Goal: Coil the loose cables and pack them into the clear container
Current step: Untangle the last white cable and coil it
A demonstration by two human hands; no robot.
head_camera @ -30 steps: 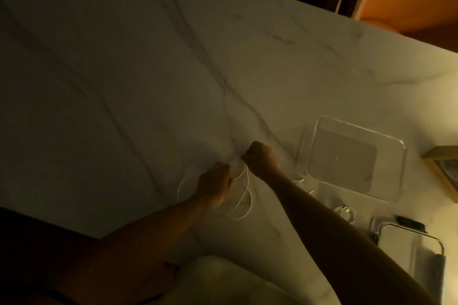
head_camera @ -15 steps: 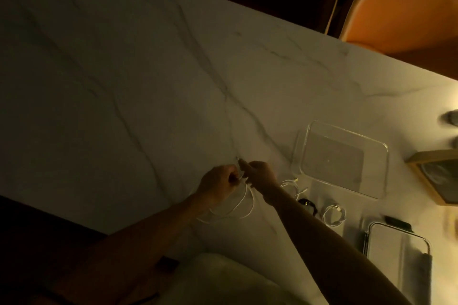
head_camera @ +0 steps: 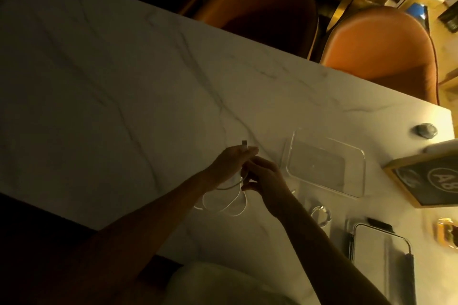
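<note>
The person is mid-coil on 1 white cable (head_camera: 224, 202), working over the marble table (head_camera: 124, 82) in dim, warm light. The left hand (head_camera: 231, 163) has its fingers curled round the gathered turns, with the cable's plug end (head_camera: 244, 144) poking out past the fingertips on the far side. The right hand (head_camera: 264, 177), touching or nearly touching the left, pinches the strand just beside it, thumb and fingers closed on the line as far as the gloom lets me see. Below and on the near side of both hands, 2 or 3 loose loops hang down and rest on the tabletop, so the bulk of the cable sits nearer the person than the grip itself. The clear container (head_camera: 361, 176) lies to the right of the hands, close but apart from them, and looks empty, though its clear floor makes that hard to be sure of. Nearer the person and to the right, another small coiled cable (head_camera: 321, 215) lies on the table, outside the container. By my reading, the coiling of this cable is close to finished and no packing has begun. The next move, I would judge, calls for tucking the plug end in so the loops hold, keeping a firm hold so they do not spring open, then carrying the bundle rightward over the container's near rim.
</note>
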